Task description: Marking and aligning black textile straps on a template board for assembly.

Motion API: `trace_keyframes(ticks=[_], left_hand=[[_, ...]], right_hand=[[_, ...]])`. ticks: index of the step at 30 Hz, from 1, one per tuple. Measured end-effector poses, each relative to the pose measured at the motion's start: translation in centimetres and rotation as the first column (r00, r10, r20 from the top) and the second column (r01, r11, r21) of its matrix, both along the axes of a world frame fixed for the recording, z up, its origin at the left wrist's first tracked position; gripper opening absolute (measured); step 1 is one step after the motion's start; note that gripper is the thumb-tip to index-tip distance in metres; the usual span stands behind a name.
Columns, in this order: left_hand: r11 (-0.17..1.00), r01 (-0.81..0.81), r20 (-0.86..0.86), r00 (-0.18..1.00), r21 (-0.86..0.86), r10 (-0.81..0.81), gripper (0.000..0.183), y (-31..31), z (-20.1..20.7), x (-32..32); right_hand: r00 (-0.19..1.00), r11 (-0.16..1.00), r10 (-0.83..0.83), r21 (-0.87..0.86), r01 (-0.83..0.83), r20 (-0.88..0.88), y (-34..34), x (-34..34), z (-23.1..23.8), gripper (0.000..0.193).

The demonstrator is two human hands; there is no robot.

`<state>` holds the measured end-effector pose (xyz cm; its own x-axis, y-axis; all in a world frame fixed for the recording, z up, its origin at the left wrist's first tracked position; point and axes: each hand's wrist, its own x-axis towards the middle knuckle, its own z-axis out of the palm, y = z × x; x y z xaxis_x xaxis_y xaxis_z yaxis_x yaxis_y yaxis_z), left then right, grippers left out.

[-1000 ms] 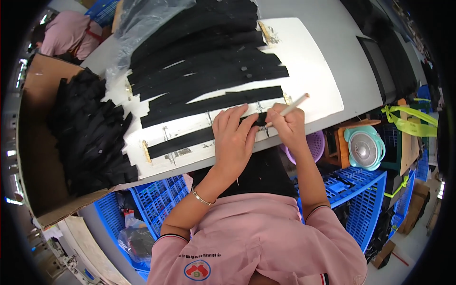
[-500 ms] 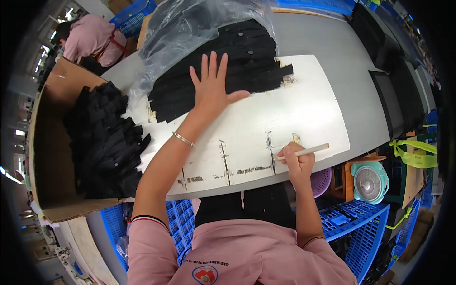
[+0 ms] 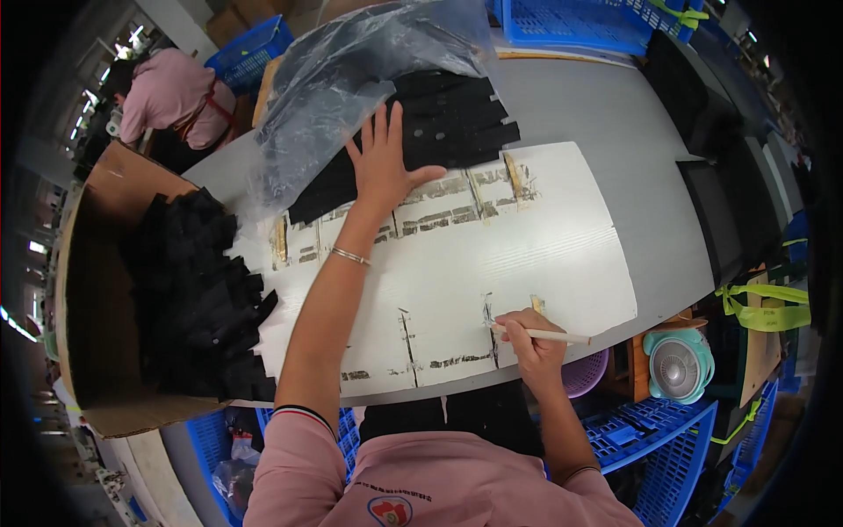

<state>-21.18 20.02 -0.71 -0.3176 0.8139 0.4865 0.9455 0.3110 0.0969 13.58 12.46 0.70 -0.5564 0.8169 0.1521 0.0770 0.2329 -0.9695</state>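
My left hand (image 3: pixel 382 167) lies with fingers spread on a layer of flat black strips (image 3: pixel 452 119), partly beneath clear plastic sheeting (image 3: pixel 329 114). Its thumb points right, over the far part of a white board (image 3: pixel 492 255). Dark lines, rubbed black patches and a few yellowish tape bits mark that board. Over its near right part, my right hand (image 3: pixel 537 351) grips a slim white pen-like stick (image 3: pixel 566 336) between thumb and fingers. One end of the stick points left near a dark upright line; the other sticks out to the right.
At left, an open cardboard box (image 3: pixel 97 342) holds a heap of black strips (image 3: pixel 193 299). Black panels (image 3: pixel 711 189) line the grey table (image 3: pixel 606 114) at right. A teal fan (image 3: pixel 680 364), a purple basket (image 3: pixel 587 373) and blue crates (image 3: pixel 650 426) sit below. Another person (image 3: pixel 180 97) bends at far left.
The black strips have slid away from me under my left hand, baring marked rows on the board's far part. The whole view has shifted. My right hand still holds the stick near the same line.
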Motion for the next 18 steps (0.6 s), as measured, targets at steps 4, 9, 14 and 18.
trace_keyframes(ticks=[4,9,14,18], left_hand=[[0.99,0.066,0.293,0.951,0.124,-0.1,0.129,-0.3,0.2,-0.8],[0.795,-0.121,0.571,0.76,0.595,-0.311,0.069,0.3,2.3,-2.0],[0.695,-0.565,0.887,0.173,0.445,-0.428,0.045,-0.9,4.6,-4.5],[0.641,-0.493,0.805,0.273,0.588,-0.527,0.045,-1.6,7.5,-2.8]], right_hand=[[0.993,0.99,0.117,-0.078,-0.114,0.034,0.5,-0.5,1.2,0.016],[0.959,0.698,0.184,0.659,-0.281,0.214,5.3,-6.4,3.4,0.031],[0.87,0.337,0.12,0.804,-0.489,0.478,11.2,-15.9,1.3,0.059],[0.885,0.24,-0.011,0.86,-0.45,0.466,15.5,-21.9,0.4,0.062]])
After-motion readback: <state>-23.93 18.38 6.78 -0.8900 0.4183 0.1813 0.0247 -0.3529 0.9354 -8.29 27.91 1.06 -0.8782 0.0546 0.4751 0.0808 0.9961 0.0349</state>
